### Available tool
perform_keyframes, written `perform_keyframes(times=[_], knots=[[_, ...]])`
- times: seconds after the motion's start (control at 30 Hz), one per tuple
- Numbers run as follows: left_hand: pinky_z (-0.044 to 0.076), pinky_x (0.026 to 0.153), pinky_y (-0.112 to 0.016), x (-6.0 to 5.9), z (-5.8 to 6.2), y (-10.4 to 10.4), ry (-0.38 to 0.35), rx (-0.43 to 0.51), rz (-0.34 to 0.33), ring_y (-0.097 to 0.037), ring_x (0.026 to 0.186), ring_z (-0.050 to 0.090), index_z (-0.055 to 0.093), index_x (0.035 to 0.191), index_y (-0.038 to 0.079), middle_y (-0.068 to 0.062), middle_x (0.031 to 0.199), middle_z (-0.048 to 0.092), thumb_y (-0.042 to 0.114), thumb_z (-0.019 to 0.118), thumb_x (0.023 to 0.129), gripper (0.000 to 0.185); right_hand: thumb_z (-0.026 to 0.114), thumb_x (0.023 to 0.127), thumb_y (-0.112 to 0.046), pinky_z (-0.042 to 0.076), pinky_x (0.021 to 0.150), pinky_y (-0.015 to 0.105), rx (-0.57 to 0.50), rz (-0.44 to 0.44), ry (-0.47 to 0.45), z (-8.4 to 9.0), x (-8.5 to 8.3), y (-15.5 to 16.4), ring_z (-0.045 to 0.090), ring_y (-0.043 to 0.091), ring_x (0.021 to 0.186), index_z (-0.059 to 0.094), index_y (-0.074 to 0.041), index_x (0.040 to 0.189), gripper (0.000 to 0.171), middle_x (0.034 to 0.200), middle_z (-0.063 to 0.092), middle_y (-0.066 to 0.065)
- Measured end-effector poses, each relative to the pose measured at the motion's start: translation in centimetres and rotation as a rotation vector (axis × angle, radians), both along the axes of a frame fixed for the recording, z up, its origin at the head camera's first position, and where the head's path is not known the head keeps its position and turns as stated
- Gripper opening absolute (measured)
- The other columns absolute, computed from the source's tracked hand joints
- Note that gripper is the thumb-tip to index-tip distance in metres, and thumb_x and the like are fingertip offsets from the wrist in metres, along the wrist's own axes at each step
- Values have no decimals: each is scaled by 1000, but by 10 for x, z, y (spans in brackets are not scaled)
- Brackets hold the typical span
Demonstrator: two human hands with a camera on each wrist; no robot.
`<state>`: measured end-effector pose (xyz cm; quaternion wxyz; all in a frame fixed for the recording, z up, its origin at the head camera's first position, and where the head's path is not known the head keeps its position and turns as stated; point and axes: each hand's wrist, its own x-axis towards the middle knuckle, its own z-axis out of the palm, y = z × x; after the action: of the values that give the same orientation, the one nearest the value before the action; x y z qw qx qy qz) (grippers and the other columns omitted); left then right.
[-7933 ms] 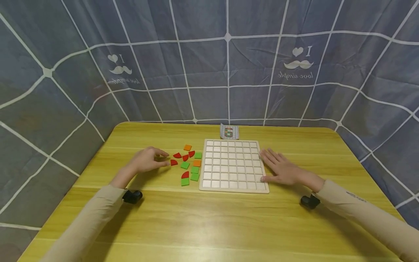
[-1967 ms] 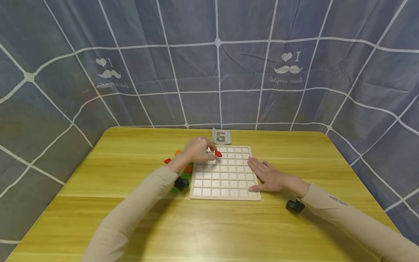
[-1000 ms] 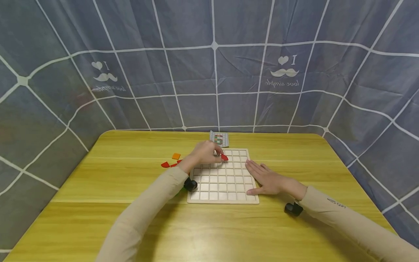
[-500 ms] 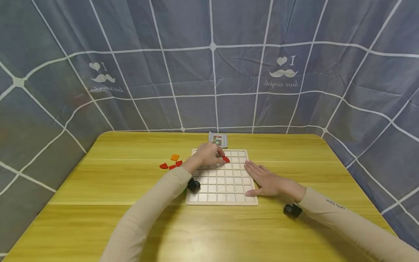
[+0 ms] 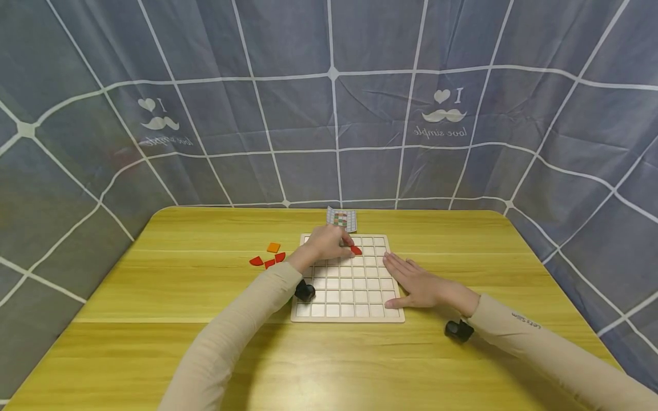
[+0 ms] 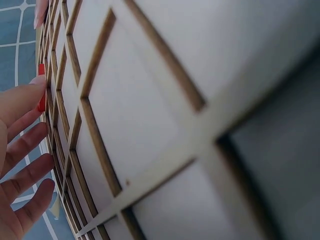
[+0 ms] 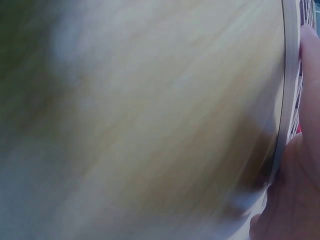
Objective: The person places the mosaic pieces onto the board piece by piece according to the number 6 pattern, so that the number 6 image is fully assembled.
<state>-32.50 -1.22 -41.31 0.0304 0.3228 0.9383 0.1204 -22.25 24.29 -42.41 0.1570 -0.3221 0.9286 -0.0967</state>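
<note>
My left hand [image 5: 329, 242] reaches over the pale wooden grid board [image 5: 346, 316] and pinches a red quarter-circle tile [image 5: 356, 250] between thumb and fingertips. The tile is right at a square in the board's upper middle. In the left wrist view, the red tile [image 6: 41, 103] shows at the thumb tip, and the other fingers extend loosely over the grid. My right hand [image 5: 418, 283] lies with straight fingers along the board's right edge. The right wrist view catches part of that hand [image 7: 295, 200] against the board's rim.
Left of the board lie an orange square tile [image 5: 273, 247] and several red quarter-circle tiles [image 5: 256, 261]. My left forearm covers the area where green tiles lay. A small printed pattern card [image 5: 349, 220] lies behind the board. A grey-blue curtain [image 5: 247, 114] hangs behind the table.
My left hand has gone from the loose tiles to the board with a red quarter-circle tile, edging right until it almost stopped. My right hand stays at the board's edge; the head view has shifted.
</note>
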Motion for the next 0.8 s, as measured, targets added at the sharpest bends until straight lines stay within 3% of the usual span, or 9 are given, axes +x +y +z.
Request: perform_keyframes(times=[0.8], knots=[[49,65,-29,0,0,0,-17,25,-6,-12,93,65,75,107,25,5,105,70,39,69,87,25,49,90,-63,10,117,56,6,5,-1,1,0,1,2,37,149,5,3,153,102,160,-2,22]])
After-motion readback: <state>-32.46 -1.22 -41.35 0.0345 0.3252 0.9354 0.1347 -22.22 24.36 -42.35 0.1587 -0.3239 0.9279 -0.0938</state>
